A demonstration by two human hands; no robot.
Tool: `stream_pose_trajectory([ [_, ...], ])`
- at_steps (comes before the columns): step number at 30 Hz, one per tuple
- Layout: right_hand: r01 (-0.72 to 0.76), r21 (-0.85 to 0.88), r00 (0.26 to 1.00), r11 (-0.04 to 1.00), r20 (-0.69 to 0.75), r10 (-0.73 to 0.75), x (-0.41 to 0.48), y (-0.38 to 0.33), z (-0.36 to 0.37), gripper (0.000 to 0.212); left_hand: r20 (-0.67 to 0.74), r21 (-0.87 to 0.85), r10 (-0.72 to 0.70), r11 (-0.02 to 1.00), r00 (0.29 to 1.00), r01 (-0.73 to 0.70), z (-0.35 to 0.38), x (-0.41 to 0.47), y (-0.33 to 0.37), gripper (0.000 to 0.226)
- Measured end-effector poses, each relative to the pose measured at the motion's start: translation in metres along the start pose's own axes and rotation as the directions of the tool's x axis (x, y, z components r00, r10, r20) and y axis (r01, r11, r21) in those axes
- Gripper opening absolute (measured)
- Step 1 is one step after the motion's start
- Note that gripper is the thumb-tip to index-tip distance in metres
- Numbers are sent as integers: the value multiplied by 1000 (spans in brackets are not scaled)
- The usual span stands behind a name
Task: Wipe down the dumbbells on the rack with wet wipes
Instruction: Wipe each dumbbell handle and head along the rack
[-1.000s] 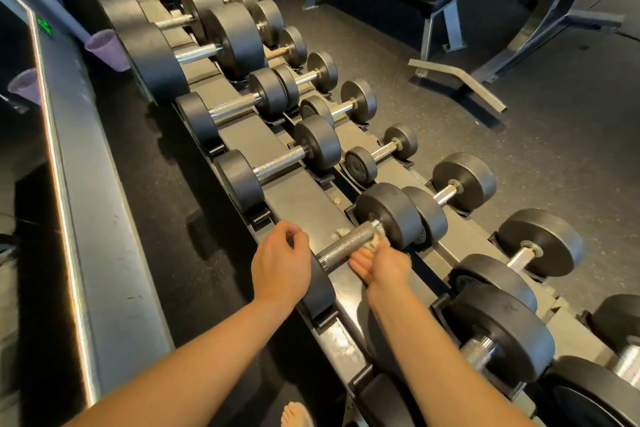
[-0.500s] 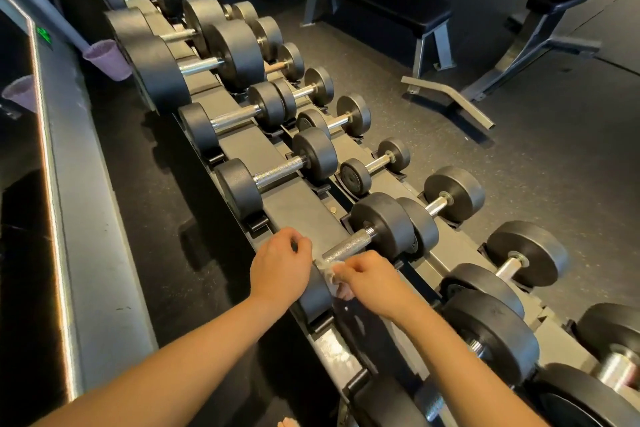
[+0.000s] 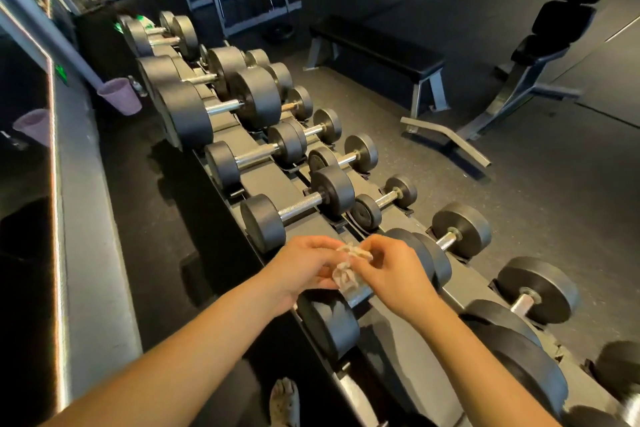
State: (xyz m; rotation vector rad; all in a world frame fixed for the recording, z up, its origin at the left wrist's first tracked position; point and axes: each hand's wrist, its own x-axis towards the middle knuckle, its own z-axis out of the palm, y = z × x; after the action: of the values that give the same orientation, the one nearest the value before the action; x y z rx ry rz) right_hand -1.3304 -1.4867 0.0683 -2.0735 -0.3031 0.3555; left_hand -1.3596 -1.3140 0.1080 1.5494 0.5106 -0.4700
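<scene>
The wet wipe (image 3: 346, 272) is a small crumpled ball. It is held in the air just above the near dumbbell (image 3: 329, 329), over its metal bar. The left hand (image 3: 304, 263) pinches one side of it and the right hand (image 3: 393, 270) pinches the other, so each grip is closed on the wipe.

The wipe looks soft, thin and very light. It is likely damp and floppy, and it could tear if pulled hard. I think it is best to hold it by its edges and pull gently to open it flat.

The near dumbbell is big and hard, and it must be heavy. Its round ends could roll, but it sits in the rack (image 3: 273, 184), so there is no need to lift it. The bar looks rough, so the wipe may catch on it. Wrapping the wipe round the bar and sliding it along should work. The other dumbbells (image 3: 263, 222) lie in rows beyond the near dumbbell and to its right.
</scene>
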Motion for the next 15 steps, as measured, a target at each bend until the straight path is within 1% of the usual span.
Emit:
stream_pose_trajectory([
  [3, 17, -177, 993, 984, -109, -36, 11, -14, 19, 14, -59, -140, -63, 989, 996, 54, -15, 14, 7, 19],
  [4, 29, -212, 988, 977, -140, -59, 16, -19, 27, 13, -58, -163, -72, 985, 996, 62, -20, 19, 10, 18],
  [6, 49, -228, 981, 973, -169, -89, 30, -28, 42, 8, -37, -142, -50, 989, 998, 44, -32, 32, 17, 16],
  [8, 56, -179, 989, 982, -127, -79, 48, -31, 56, 20, -56, -43, -3, 999, 998, 1, -50, 45, 28, 17],
  [9, 37, -130, 995, 991, -91, -49, 57, -31, 61, 26, -72, 48, 34, 998, 997, -30, -62, 55, 32, 17],
  [10, -2, -64, 998, 998, -69, -3, 68, -29, 64, 31, -89, 172, 85, 983, 992, -69, -76, 67, 38, 16],
  [12, -119, 56, 986, 991, -113, 124, 89, -23, 68, 30, -106, 439, 219, 886, 970, -152, -105, 97, 47, 13],
  [13, -174, 89, 970, 981, -158, 186, 100, -19, 68, 28, -105, 523, 266, 834, 958, -174, -118, 111, 52, 11],
  [14, -222, 119, 949, 968, -202, 242, 111, -16, 68, 25, -110, 555, 294, 811, 950, -186, -130, 126, 57, 10],
  [15, -260, 152, 928, 954, -234, 290, 122, -14, 68, 23, -117, 548, 309, 812, 944, -198, -140, 142, 61, 10],
])
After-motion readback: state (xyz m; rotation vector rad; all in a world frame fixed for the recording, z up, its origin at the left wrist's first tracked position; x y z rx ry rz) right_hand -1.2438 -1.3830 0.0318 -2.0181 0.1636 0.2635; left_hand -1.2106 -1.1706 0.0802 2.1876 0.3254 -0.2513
